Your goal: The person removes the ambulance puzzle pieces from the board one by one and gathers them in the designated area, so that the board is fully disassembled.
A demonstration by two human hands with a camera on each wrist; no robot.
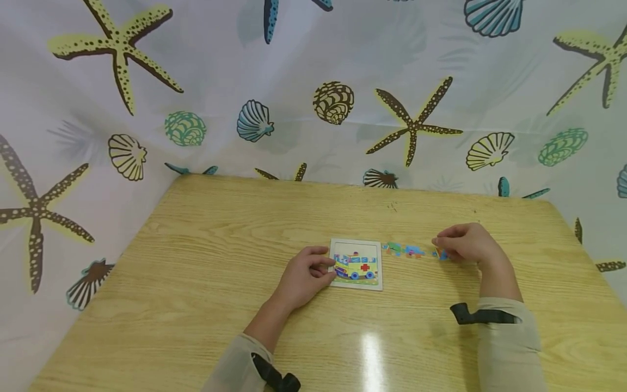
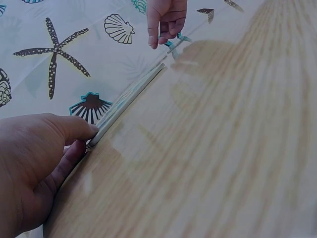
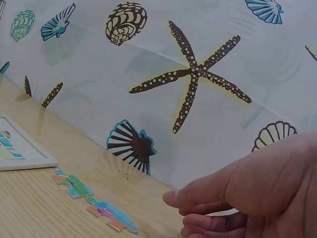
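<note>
One slack pinch could drop the puzzle piece point(image 1: 443, 255); your left hand point(image 1: 301, 276) pinches the frame point(image 1: 380, 267), but I can't tell whether your right hand point(image 1: 471, 243) grips that piece.

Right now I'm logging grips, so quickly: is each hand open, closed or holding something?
Left hand: holding the puzzle board by its edge.
Right hand: at a puzzle piece; whether it's pinched cannot be told.

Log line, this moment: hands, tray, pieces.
left hand: holds puzzle tray, left edge; right hand: at rightmost piece, grip unclear; tray: partly filled, ambulance picture showing; green piece, blue piece: right of tray
</note>
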